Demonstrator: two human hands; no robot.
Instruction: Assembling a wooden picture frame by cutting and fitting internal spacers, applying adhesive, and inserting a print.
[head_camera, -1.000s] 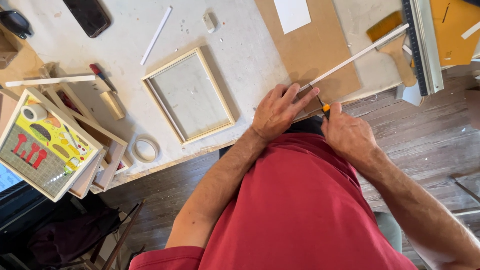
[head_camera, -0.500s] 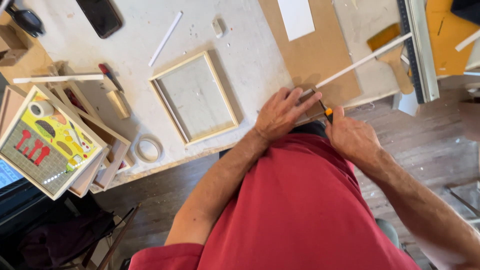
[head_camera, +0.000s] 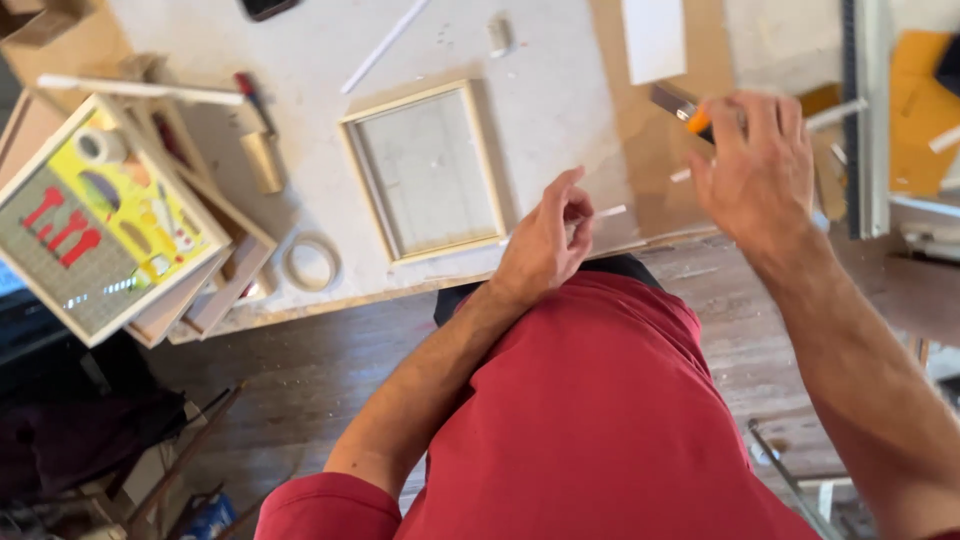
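My right hand (head_camera: 755, 165) hovers over the brown cardboard sheet (head_camera: 625, 150) at the table's right, gripping a utility knife (head_camera: 680, 108) with an orange part and a metal tip that points left. A thin white strip (head_camera: 838, 114) shows just right of that hand. My left hand (head_camera: 545, 240) is lifted over the table's front edge, fingers loosely curled, and I see nothing in it. A short white offcut (head_camera: 611, 211) lies beside its fingers. An empty pale wooden frame (head_camera: 425, 170) lies left of the left hand.
A framed colourful picture (head_camera: 95, 215) rests on stacked frames at the far left, with a tape roll (head_camera: 312, 262) nearby. A metal straightedge (head_camera: 865, 110) and a yellow envelope (head_camera: 920, 110) lie at the right. White paper (head_camera: 655, 35) and a white stick (head_camera: 385, 45) lie further back.
Both hands have left the long white strip. My right hand lifted the knife up and away; my left hand rose and drew back left toward the table's edge. The view moved closer.
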